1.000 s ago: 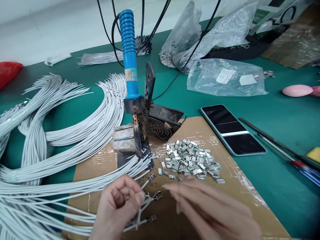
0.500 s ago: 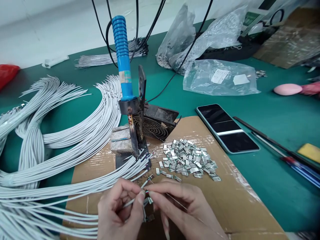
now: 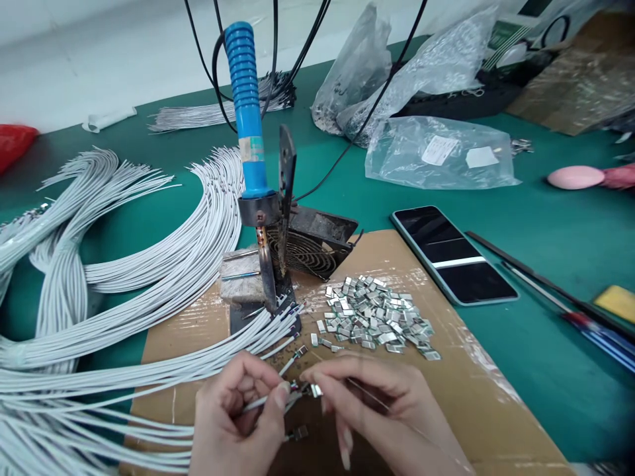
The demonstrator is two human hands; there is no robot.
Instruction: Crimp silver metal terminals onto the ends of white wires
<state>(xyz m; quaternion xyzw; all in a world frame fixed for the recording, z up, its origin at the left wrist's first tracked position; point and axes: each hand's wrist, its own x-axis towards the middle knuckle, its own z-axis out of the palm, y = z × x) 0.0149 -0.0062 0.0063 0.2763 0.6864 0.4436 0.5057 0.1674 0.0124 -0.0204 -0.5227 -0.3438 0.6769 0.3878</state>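
Many white wires [image 3: 149, 264] sweep in curved bundles over the left half of the green worktop [image 3: 546, 264], their ends fanning onto a brown cardboard sheet [image 3: 471, 396] at lower centre. Clear plastic bags [image 3: 436, 155] lie at the upper right. A dark phone [image 3: 454, 254] rests just right of the cardboard's top edge, and a blue-handled soldering iron [image 3: 245, 112] stands upright in its holder at centre. Small metal terminals [image 3: 374, 317] are heaped on the cardboard right of the iron. At bottom centre the left hand [image 3: 233, 423] pinches one wire [image 3: 260, 401] between thumb and forefinger near its tip. The right hand [image 3: 381, 416] closes its fingers on a single terminal [image 3: 313, 390] at that tip.
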